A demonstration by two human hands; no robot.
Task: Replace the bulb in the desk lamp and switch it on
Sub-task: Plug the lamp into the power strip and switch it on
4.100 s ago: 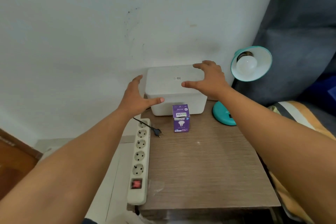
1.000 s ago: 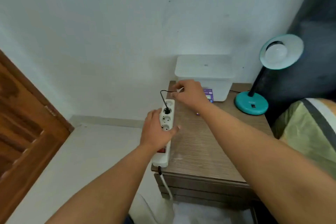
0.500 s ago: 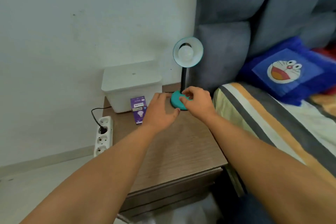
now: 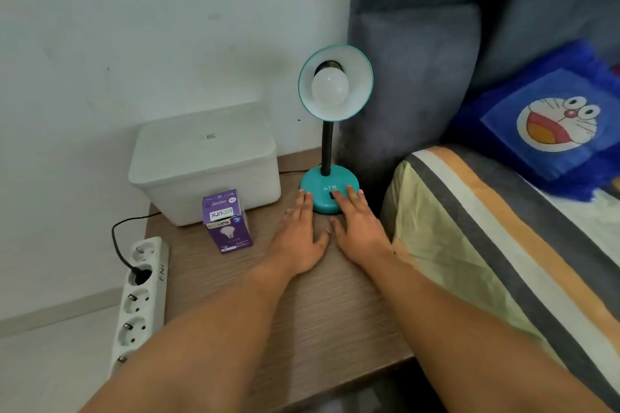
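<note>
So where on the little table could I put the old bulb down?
The front of the table is bare wood, between the two forearms, bordered by the power strip and the bed. The back is crowded: white box, purple bulb box, lamp base, and both hands.

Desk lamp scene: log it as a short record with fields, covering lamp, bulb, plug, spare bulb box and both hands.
lamp: teal desk lamp upright at the back right of the nightstand, shade facing the camera
bulb: white bulb seated in the shade, unlit
plug: black plug in the power strip
spare: purple bulb box standing in front of the white bin
left hand: open, flat, fingers at the base's left edge
right hand: open, fingers on the base beside its switch
</note>
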